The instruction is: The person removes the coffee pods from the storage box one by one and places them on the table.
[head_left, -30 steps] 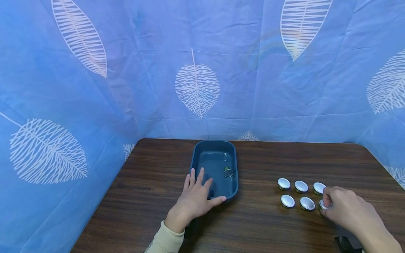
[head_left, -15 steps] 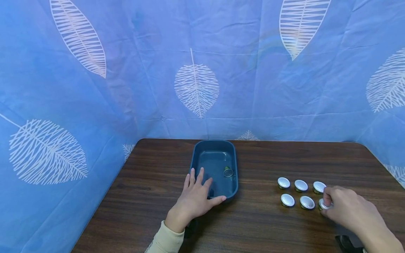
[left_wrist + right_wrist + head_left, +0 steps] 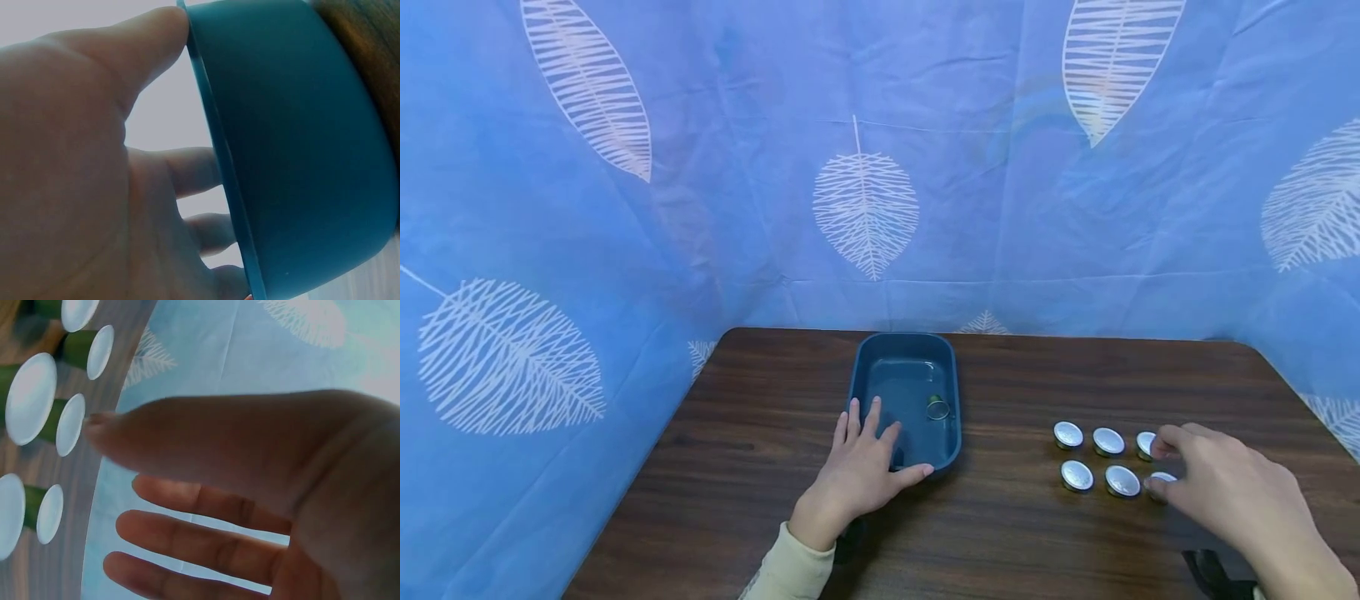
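My left hand (image 3: 859, 482) lies over the near left corner of a blue tray (image 3: 957, 392), fingers spread and thumb on its rim. In the left wrist view, the thumb and fingertips meet the rim, with the tray's outer wall (image 3: 300, 144) beside them. One green coffee capsule (image 3: 937, 408) lies tipped over inside. At the right, my right hand (image 3: 1236, 492) hovers at the end of two rows of coffee capsules (image 3: 1077, 476), silver lids up. Its thumb and fingers are apart around the near-row end capsule (image 3: 1161, 477), which they partly hide; the right wrist view shows straight fingers holding nothing.
The dark wooden table (image 3: 1015, 533) carries the tray left of centre and the capsules to its right, with bare wood between. A blue cloth (image 3: 970, 208) with white leaf prints hangs behind the table and along its sides.
The right hand's thumb and fingers, earlier curled together at the near-row end capsule, have spread apart, and that capsule still stands on the table. My left hand stays at the tray.
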Tool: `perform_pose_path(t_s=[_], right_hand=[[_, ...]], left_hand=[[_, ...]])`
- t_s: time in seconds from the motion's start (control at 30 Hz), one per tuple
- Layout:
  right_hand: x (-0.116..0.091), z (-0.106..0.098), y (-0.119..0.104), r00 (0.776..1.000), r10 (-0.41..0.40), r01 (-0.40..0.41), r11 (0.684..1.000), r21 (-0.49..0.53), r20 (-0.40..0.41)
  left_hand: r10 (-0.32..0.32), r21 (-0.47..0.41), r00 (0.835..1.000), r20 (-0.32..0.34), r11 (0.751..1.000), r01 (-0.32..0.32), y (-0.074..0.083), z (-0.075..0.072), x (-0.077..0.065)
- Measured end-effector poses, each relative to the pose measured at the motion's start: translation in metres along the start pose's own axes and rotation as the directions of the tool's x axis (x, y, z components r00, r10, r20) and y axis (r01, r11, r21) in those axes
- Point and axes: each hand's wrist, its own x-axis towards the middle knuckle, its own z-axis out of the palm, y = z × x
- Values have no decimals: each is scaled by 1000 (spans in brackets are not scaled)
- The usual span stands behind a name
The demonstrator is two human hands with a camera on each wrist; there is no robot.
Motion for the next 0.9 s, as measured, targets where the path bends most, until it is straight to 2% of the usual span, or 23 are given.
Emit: perform_pose_path(t_s=[0.13, 0.23, 0.4, 0.57, 0.9], right_hand=[[5, -3, -5, 1000, -25, 26, 1000, 17, -3], [6, -6, -15, 997, -81, 81, 996, 45, -9], [5, -8, -40, 982, -179, 184, 974, 134, -52], [9, -7, -69, 967, -240, 252, 945, 208, -80], [15, -1, -121, 935, -330, 352, 908, 228, -127]], left_hand=[[3, 3, 1000, 0, 1000, -3, 0, -1, -1], [4, 0, 1000, 0, 1000, -4, 0, -1, -1], [8, -9, 1000, -1, 1000, -8, 1, -1, -1], [3, -8, 1000, -4, 1000, -3, -2, 1, 0], [19, 12, 1000, -23, 1000, -19, -2, 1, 1]])
